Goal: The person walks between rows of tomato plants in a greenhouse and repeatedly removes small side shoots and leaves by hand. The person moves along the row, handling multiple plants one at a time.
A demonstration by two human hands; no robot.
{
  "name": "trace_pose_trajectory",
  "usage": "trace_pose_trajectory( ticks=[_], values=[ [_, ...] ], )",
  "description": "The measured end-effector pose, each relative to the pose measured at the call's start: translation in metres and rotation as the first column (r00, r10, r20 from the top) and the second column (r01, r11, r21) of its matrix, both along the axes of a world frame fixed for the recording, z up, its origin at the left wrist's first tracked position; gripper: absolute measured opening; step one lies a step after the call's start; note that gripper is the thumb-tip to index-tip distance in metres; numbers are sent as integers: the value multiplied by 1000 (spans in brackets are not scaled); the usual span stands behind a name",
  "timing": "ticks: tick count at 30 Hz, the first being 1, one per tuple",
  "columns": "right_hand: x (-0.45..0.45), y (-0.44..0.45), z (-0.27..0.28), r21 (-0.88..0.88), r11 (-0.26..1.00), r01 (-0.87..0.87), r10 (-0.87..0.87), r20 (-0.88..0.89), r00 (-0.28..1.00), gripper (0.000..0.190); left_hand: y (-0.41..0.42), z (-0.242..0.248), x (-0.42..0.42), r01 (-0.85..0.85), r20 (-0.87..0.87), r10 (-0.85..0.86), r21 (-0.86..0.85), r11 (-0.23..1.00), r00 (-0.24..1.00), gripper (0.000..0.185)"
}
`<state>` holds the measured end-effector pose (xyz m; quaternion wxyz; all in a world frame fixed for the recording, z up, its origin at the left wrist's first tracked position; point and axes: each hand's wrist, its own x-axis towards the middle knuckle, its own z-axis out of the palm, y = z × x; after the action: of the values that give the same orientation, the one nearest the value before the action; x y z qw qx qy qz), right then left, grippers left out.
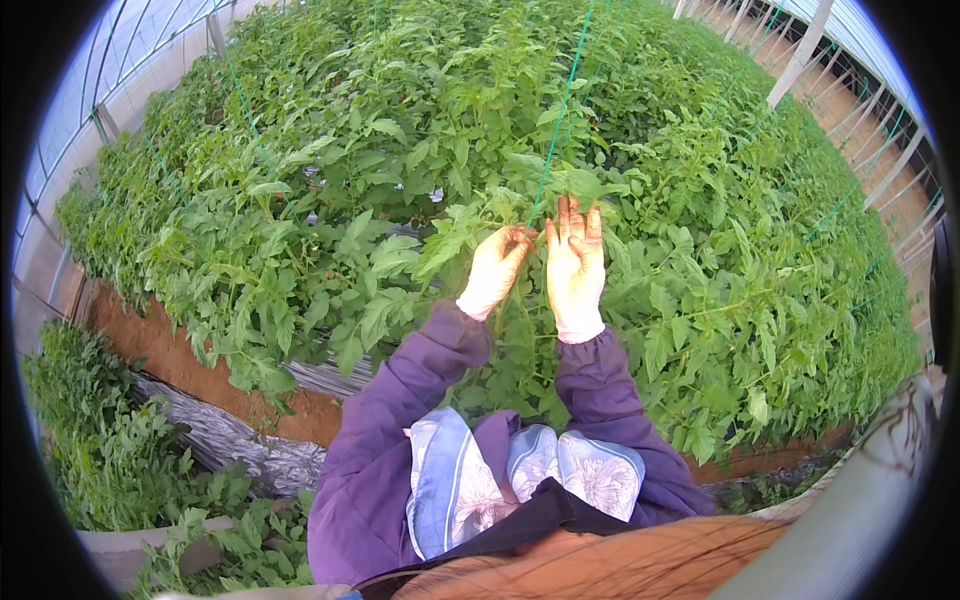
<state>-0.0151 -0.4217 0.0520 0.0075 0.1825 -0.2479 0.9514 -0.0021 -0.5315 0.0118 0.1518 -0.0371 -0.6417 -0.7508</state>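
Note:
Tomato plants point(420, 157) fill the view before me. A green twine point(561, 120) runs down from above to my left hand point(496, 266), whose thumb and fingertips are pinched together on it. Close to its right, my right hand point(576, 262) is raised among the leaves, palm towards me, fingers stretched up beneath a leafy shoot point(577, 182). Its fingertips are partly behind leaves, and nothing is plainly held in it. Both hands wear pale coverings with the stained fingertips showing. Stems point(525, 322) stand below and between the wrists.
More green twines point(241, 97) hang left and right. Silvery mulch film point(247, 442) and bare soil point(187, 360) lie at the lower left. A thick pale pipe point(847, 510) slants through the lower right corner. Posts point(801, 52) stand at the upper right, beside the greenhouse frame.

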Motion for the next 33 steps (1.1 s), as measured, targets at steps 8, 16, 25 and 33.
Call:
trace_pose_trajectory(
  ticks=[8, 16, 25, 33],
  values=[
    [51, 25, -59, 556, 831, 10, 236, -370, 899, 45, -4, -11, 7, -518, -344, 408, -345, 783, 846, 27],
    [43, 59, 50, 723, 443, 530, -37, -576, 817, 28, -15, -2, 50, -173, -330, 55, -341, 924, 942, 29],
    [-18, -16, 70, 884, 448, 133, 217, -252, 943, 20, -19, -50, 45, -344, -134, 360, 125, 931, 923, 31],
    [-10, -12, 70, 608, 223, 762, 374, -775, 509, 38, -43, -21, -4, -225, -23, 236, 224, 948, 972, 26]
  ],
)
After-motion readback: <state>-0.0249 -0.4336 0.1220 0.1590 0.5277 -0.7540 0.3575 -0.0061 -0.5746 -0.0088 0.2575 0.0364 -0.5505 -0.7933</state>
